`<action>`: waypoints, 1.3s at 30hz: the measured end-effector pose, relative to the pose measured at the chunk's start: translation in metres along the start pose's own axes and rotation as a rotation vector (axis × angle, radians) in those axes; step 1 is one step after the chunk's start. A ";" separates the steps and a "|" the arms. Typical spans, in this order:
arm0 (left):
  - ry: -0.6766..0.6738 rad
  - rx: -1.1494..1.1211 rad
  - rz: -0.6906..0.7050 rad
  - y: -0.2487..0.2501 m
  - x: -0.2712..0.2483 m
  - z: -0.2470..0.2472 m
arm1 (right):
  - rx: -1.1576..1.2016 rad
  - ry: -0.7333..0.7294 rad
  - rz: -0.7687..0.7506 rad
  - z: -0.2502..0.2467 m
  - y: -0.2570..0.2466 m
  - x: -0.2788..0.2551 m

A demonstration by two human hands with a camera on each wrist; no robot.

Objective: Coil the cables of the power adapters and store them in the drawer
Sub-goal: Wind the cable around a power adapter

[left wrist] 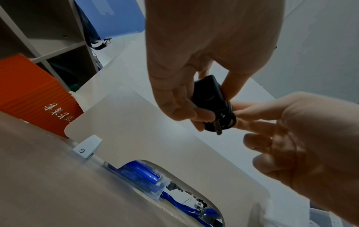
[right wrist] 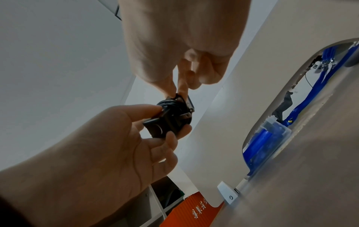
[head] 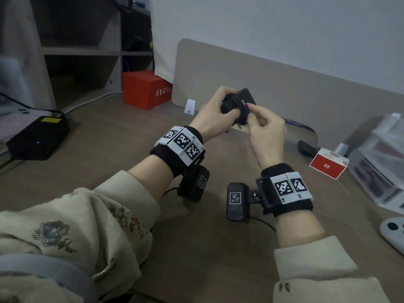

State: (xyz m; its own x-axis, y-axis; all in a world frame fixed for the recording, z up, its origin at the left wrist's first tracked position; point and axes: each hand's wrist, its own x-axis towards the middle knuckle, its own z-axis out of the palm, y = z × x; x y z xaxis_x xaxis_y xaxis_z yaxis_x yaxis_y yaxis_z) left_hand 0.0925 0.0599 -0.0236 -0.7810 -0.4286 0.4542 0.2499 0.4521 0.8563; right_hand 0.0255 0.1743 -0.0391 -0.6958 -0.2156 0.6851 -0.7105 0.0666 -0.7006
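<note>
Both hands are up over the desk (head: 91,136), working 1 black power adapter (head: 239,106). Left hand (head: 213,115) has fingers and thumb curled round the adapter body, full grip. Right hand (head: 265,133) pinches the cable (right wrist: 170,107) with thumb and forefinger at the wound turns on the adapter's side, other fingers loosely curled and holding nothing. Adapter is held in the air between the hands, not touching the desk, metal prongs (left wrist: 218,126) pointing down. Cable looks mostly wrapped already; loose end not clear. Handling guess: small hard plastic block, light, rigid, smooth so a bit slippery; cable thin, flexible, springy, likely to unwind if the pinch lets go. Best hold is on the flat sides of the body, clear of the prongs, with a finger on the last turn. Desk is brown wood-look, flat, with a beige divider panel (head: 273,84) at the back. Near the right edge sits a clear plastic drawer unit (head: 380,162), probably the target. Also around: orange-red box (head: 144,90), black device with blue light (head: 37,138), small red flag (head: 328,166), white controller (head: 393,235), shelving (head: 83,51) at left.
</note>
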 end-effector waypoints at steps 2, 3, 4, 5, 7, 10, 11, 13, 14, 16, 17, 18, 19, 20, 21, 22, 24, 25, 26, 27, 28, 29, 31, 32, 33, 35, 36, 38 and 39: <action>-0.011 0.011 -0.019 0.000 0.001 -0.001 | -0.095 -0.011 -0.049 -0.001 0.001 0.001; -0.023 0.016 -0.033 0.000 0.001 -0.001 | -0.140 -0.019 -0.069 -0.002 0.001 0.001; -0.037 0.022 -0.045 0.001 0.002 -0.001 | -0.175 -0.029 -0.078 -0.002 0.001 0.002; -0.054 0.033 -0.051 0.001 0.001 -0.001 | -0.201 -0.033 -0.087 -0.003 0.002 0.002; -0.085 0.062 -0.047 0.002 0.001 -0.001 | -0.235 -0.020 -0.100 -0.004 0.003 0.003; -0.128 0.073 -0.035 0.003 0.000 0.000 | -0.270 0.007 -0.086 -0.008 0.002 0.004; -0.139 0.072 -0.030 0.003 -0.001 0.001 | -0.282 0.012 -0.075 -0.009 0.002 0.003; -0.143 0.089 -0.013 0.005 -0.002 0.001 | -0.334 0.020 -0.072 -0.012 0.000 0.002; -0.137 0.112 -0.005 0.006 -0.002 0.002 | -0.387 0.020 -0.090 -0.012 -0.001 0.002; -0.128 0.166 0.004 0.007 -0.004 0.003 | -0.555 -0.019 -0.143 -0.012 -0.005 0.000; -0.123 0.192 0.012 0.008 -0.004 0.003 | -0.650 -0.054 -0.166 -0.012 -0.007 0.000; -0.117 0.219 0.024 0.008 -0.004 0.003 | -0.725 -0.092 -0.183 -0.012 -0.008 0.000; -0.112 0.246 0.039 0.009 -0.005 0.003 | -0.775 -0.128 -0.198 -0.013 -0.010 0.001; -0.113 0.276 0.052 0.009 -0.005 0.002 | -0.808 -0.161 -0.214 -0.014 -0.010 0.001; -0.123 0.301 0.061 0.009 -0.005 0.002 | -0.831 -0.192 -0.230 -0.016 -0.010 0.003; -0.142 0.319 0.067 0.009 -0.006 0.002 | -0.849 -0.219 -0.245 -0.018 -0.010 0.004; -0.180 0.331 0.068 0.007 -0.006 0.002 | -0.873 -0.258 -0.274 -0.020 -0.009 0.005; -0.187 0.328 0.066 0.007 -0.005 0.001 | -0.874 -0.269 -0.284 -0.020 -0.009 0.006; -0.190 0.321 0.063 0.006 -0.005 0.001 | -0.868 -0.276 -0.290 -0.020 -0.009 0.006; -0.193 0.313 0.058 0.006 -0.005 0.001 | -0.859 -0.285 -0.291 -0.020 -0.009 0.006; -0.197 0.304 0.052 0.006 -0.005 0.000 | -0.843 -0.293 -0.292 -0.020 -0.010 0.005; -0.202 0.294 0.045 0.006 -0.005 0.000 | -0.818 -0.297 -0.291 -0.020 -0.010 0.005; -0.212 0.262 0.033 0.006 -0.005 0.000 | -0.766 -0.293 -0.292 -0.020 -0.010 0.005; -0.212 0.243 0.027 0.007 -0.005 0.000 | -0.755 -0.292 -0.298 -0.021 -0.010 0.004; -0.209 0.226 0.017 0.007 -0.005 0.001 | -0.750 -0.290 -0.303 -0.021 -0.009 0.004; -0.189 0.192 -0.002 0.010 -0.005 0.002 | -0.721 -0.259 -0.310 -0.021 -0.008 0.004; -0.173 0.172 -0.008 0.011 -0.006 0.001 | -0.685 -0.227 -0.314 -0.021 -0.008 0.004; -0.144 0.133 -0.024 0.014 -0.006 0.000 | -0.597 -0.159 -0.321 -0.020 -0.008 0.004; -0.140 0.116 -0.031 0.015 -0.006 0.000 | -0.564 -0.128 -0.326 -0.020 -0.009 0.003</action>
State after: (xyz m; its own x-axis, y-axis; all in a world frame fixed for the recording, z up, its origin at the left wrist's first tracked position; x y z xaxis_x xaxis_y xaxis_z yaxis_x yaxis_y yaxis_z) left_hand 0.1008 0.0692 -0.0133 -0.8615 -0.3339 0.3826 0.1635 0.5309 0.8315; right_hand 0.0275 0.1925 -0.0265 -0.4424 -0.4228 0.7909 -0.8531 0.4703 -0.2258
